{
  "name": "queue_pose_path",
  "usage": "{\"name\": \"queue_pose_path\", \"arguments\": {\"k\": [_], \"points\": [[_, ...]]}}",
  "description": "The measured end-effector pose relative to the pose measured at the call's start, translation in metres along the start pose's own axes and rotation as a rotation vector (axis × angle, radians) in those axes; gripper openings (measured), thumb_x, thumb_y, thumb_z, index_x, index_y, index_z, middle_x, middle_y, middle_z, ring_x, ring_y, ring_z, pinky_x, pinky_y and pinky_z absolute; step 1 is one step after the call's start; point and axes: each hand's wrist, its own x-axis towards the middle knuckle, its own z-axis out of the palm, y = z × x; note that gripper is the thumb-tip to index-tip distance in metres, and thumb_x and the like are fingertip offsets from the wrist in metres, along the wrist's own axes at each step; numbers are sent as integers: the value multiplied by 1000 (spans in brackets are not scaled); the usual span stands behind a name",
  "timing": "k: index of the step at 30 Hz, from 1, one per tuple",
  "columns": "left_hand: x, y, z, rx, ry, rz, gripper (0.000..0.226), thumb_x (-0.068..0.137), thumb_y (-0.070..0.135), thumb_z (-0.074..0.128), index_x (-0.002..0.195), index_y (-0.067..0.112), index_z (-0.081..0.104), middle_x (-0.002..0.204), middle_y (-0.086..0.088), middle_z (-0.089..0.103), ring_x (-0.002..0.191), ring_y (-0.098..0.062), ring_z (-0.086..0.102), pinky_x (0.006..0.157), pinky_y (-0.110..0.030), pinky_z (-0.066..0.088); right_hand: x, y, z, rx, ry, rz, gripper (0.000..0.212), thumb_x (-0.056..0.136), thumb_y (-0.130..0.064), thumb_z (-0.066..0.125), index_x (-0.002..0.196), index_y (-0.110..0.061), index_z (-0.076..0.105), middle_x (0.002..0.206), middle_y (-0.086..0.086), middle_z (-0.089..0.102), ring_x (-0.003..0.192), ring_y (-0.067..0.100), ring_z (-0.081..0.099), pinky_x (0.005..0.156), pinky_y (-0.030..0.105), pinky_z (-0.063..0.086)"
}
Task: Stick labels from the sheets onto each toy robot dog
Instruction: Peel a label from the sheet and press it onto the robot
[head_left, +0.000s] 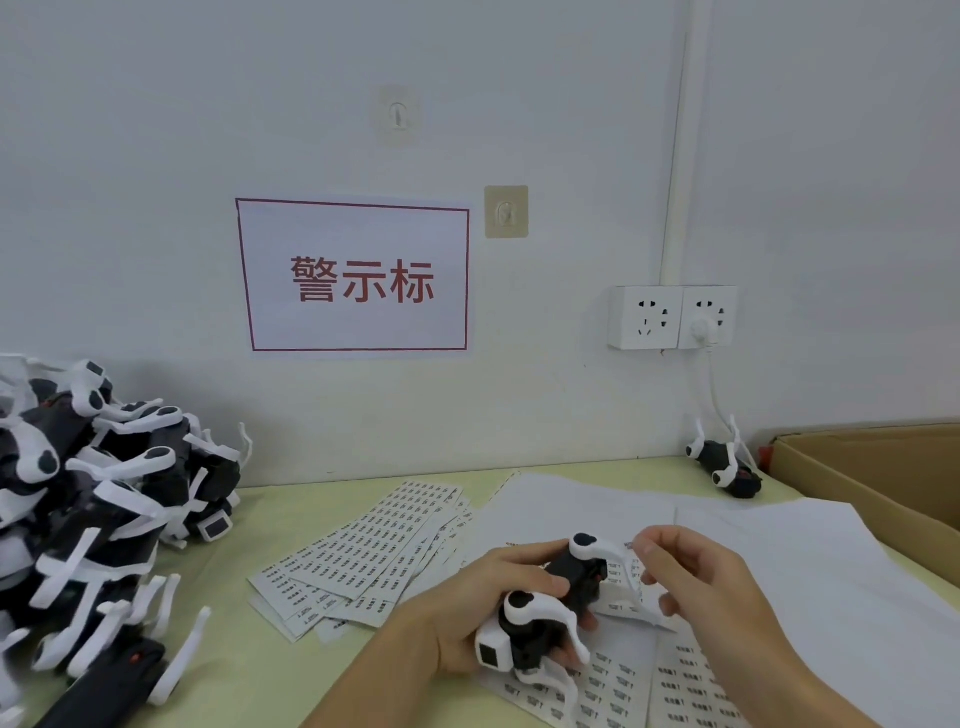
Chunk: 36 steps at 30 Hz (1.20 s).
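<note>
My left hand (485, 605) grips a black-and-white toy robot dog (545, 608) lying on its back above the label sheets. My right hand (696, 577) hovers just right of the dog, thumb and forefinger pinching a small white label (629, 546) near the dog's upper leg. Under both hands lie partly used label sheets (670, 680). A fanned stack of full label sheets (363, 551) rests to the left on the pale green table (249, 670).
A big heap of several robot dogs (98, 509) fills the left side. One single dog (727, 465) lies by the wall at the back right, next to an open cardboard box (878, 483). White backing paper (779, 551) spreads to the right. Wall sockets (672, 317) hang above.
</note>
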Motion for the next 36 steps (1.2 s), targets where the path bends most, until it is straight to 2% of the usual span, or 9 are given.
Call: {"name": "queue_pose_path", "arguments": {"k": [3, 6, 10, 13, 17, 20, 26, 33, 36], "points": [[4, -4, -2, -13, 55, 48, 53, 89, 10, 61, 138, 30, 61, 115, -29, 66, 92, -37, 66, 82, -43, 56, -3, -4, 0, -24, 17, -42, 11, 91, -19, 68, 81, -16, 73, 66, -10, 67, 57, -3, 56, 69, 27, 43], [6, -5, 2, -1, 75, 86, 53, 88, 6, 61, 136, 29, 62, 117, -26, 68, 98, -35, 67, 82, -44, 56, -6, -9, 0, -68, 14, -86, 11, 91, -18, 68, 82, -17, 72, 74, -10, 70, 65, -3, 60, 71, 25, 43], [9, -5, 12, 18, 51, 130, 52, 90, 5, 60, 137, 27, 61, 114, -25, 69, 89, -34, 71, 74, -43, 59, -9, -11, -1, -120, -17, -130, 8, 90, -19, 70, 82, -19, 72, 85, -12, 70, 84, 1, 64, 74, 24, 43], [15, -9, 18, 23, 66, 185, 55, 87, 5, 62, 136, 30, 62, 126, -29, 64, 110, -42, 66, 82, -47, 56, -9, -14, -1, -134, -49, -159, 14, 88, -17, 72, 75, -21, 73, 87, -12, 66, 82, 4, 64, 72, 20, 47], [19, -16, 19, 27, 36, 202, 54, 89, 4, 61, 135, 33, 62, 130, -27, 62, 112, -37, 65, 78, -46, 57, -9, -15, -4, -206, -80, -169, 18, 88, -19, 73, 72, -28, 75, 91, -16, 62, 84, 3, 62, 78, 26, 45], [19, -18, 17, 17, 27, 207, 55, 89, 5, 60, 135, 35, 62, 134, -25, 60, 121, -40, 61, 82, -47, 55, -11, -14, -2, -255, -84, -159, 18, 87, -20, 74, 72, -30, 75, 99, -14, 61, 90, 1, 60, 84, 28, 44], [20, -17, 16, 21, 24, 200, 55, 92, 5, 60, 137, 37, 60, 126, -27, 61, 107, -33, 64, 79, -44, 58, -15, -17, 0, -316, -66, -185, 15, 83, -18, 78, 73, -28, 77, 105, -11, 59, 96, -7, 56, 83, 18, 38], [20, -12, 21, 60, 47, 183, 57, 88, 3, 63, 134, 37, 62, 113, -21, 67, 99, -32, 68, 79, -40, 58, -15, -21, 0, -310, -59, -209, 21, 82, -17, 78, 67, -31, 76, 106, -15, 60, 97, -5, 58, 86, 24, 42], [21, -8, 25, 115, 77, 196, 58, 84, 5, 67, 132, 37, 64, 109, -19, 70, 100, -32, 68, 80, -39, 57, -16, -22, -1, -289, -65, -201, 21, 82, -17, 78, 66, -29, 76, 106, -16, 61, 92, -2, 61, 79, 21, 42]]}}
